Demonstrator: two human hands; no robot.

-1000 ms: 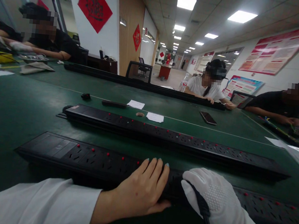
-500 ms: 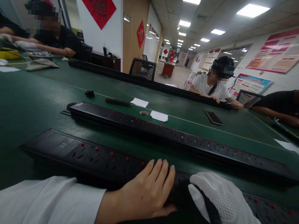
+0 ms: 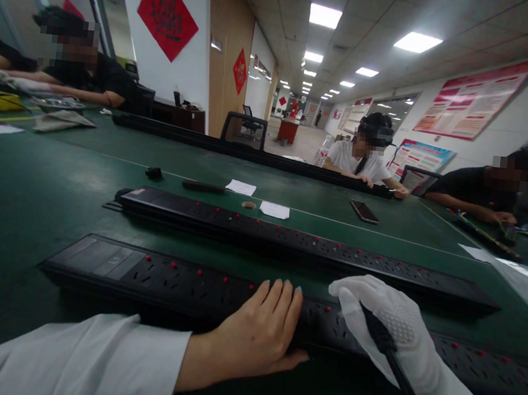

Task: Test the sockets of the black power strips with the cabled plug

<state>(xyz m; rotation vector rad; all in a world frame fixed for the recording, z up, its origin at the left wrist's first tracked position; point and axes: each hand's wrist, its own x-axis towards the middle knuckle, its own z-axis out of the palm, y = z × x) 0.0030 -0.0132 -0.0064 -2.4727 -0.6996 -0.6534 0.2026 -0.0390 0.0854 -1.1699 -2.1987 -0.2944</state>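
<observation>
A long black power strip with several sockets and small red lights lies across the table in front of me. My left hand, bare, is wrapped over its middle, fingers on top and thumb along the near side. In a white dotted glove, my right hand is closed round a black power plug, just above the strip and right of my left hand. The plug's black cable runs down toward the bottom edge. Its front end is hidden by the glove.
Beyond lies a second power strip. Past it are a phone, paper slips, a dark bar and a small black part. Several people sit around the green table; one holds a long black profile.
My right hand has lifted the plug up off the strip, uncovering sockets and a red light. My left hand keeps its grip on the strip. The view has shifted slightly.
</observation>
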